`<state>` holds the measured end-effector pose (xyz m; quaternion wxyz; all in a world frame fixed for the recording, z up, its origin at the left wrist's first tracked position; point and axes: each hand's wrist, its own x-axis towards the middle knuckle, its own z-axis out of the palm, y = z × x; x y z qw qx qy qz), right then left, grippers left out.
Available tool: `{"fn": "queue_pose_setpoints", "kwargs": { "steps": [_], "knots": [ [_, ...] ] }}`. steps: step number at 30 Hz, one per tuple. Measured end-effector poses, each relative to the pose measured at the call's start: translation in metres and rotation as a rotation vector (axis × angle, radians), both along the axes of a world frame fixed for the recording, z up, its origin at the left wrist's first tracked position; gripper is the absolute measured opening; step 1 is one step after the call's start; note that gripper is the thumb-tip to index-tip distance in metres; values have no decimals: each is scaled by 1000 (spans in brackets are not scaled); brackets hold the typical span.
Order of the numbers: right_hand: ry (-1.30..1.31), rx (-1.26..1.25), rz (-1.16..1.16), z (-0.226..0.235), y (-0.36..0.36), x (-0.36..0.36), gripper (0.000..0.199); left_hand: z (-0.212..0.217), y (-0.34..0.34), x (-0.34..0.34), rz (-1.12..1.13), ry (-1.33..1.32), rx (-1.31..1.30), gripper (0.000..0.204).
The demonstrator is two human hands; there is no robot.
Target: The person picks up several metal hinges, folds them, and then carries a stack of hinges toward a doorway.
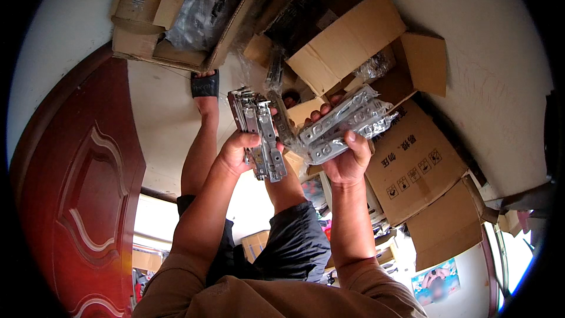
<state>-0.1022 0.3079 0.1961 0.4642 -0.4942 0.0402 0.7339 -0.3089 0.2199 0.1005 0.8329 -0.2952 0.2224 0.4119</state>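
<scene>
Both-handed, left hand [238, 152] grips stacked silver brackets [259, 132]; right hand [348, 162] clutches plastic-wrapped metal plates [344, 123].

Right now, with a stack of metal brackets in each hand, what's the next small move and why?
Probably bring the right hand leftward and lay its plastic-wrapped bracket bundle against the bare bracket stack in the left hand. Both hands are full, the stacks sit close together above the open cardboard boxes, and neither grip has a finger free.
</scene>
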Motion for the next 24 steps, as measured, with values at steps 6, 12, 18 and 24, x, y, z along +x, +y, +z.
{"fn": "queue_pose_setpoints", "kwargs": {
  "steps": [6, 12, 18, 24],
  "knots": [
    [50, 14, 35, -10, -5, -2, 65, 7, 7, -3, -11, 38, 37, 88],
    [97, -21, 43, -13, -5, -3, 62, 13, 13, -2, 52, -15, 76, 89],
    [-14, -95, -73, -38, 15, -4, 52, -2, 10, -8, 113, 100, 138, 80],
    [-33, -56, 54, -95, 29, -11, 57, -7, 14, -15, 103, 159, 162, 80]
  ]
}}
